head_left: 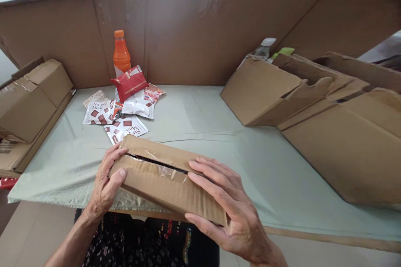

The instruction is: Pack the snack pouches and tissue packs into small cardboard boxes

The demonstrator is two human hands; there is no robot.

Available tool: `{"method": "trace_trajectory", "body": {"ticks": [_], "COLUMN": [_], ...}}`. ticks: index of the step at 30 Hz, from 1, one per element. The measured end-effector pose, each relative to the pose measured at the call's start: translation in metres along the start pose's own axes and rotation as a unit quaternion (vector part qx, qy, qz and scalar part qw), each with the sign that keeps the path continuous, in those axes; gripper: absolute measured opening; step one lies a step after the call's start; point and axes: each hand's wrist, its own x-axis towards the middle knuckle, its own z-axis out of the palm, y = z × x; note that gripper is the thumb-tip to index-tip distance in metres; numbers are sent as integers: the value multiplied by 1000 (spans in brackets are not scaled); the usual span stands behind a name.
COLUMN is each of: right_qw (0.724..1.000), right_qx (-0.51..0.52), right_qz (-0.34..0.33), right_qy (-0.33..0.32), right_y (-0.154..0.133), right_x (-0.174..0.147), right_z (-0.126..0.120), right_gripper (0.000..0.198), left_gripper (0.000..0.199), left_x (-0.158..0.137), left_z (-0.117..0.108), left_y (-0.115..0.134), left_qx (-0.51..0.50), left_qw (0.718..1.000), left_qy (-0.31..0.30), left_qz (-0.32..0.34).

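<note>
Between my two hands is a small brown cardboard box [169,187], tilted at the table's front edge. A dark gap runs along its top between the flaps, with bits of clear tape on it. My left hand [108,175] grips the box's left end, thumb on the near flap. Across the right end lies my right hand [225,204], fingers over the top and thumb along the near lower side. Just beyond the box are white "Su-per Meal" packets [127,128], a red pouch [130,83] and other small packets. The box's inside and underside are hidden.
An orange drink bottle [121,54] stands behind the packets. Cardboard boxes [34,96] are stacked at the left. Open boxes [351,142] stand at the right, one with a clear bottle [265,48]. A tall cardboard panel [184,29] closes off the back of the cloth-covered table [194,112].
</note>
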Motion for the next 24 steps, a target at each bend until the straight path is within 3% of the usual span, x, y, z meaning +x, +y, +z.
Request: {"method": "trace_trajectory", "body": {"ticks": [13,24], "right_qw": [996,985], "right_qx": [-65,-149], "right_qz": [38,54], "right_qy": [-37,-69], "right_y": [29,47], "right_x": [-23,-40], "right_z": [-51,-78], "right_gripper": [65,73], "left_gripper": [46,46], "left_x": [35,71], "left_z": [44,70], "left_y": [20,20], "left_qx": [-3,14], "left_qw": [985,964], "left_qy": [-163,-236], "left_qz": [56,121]}}
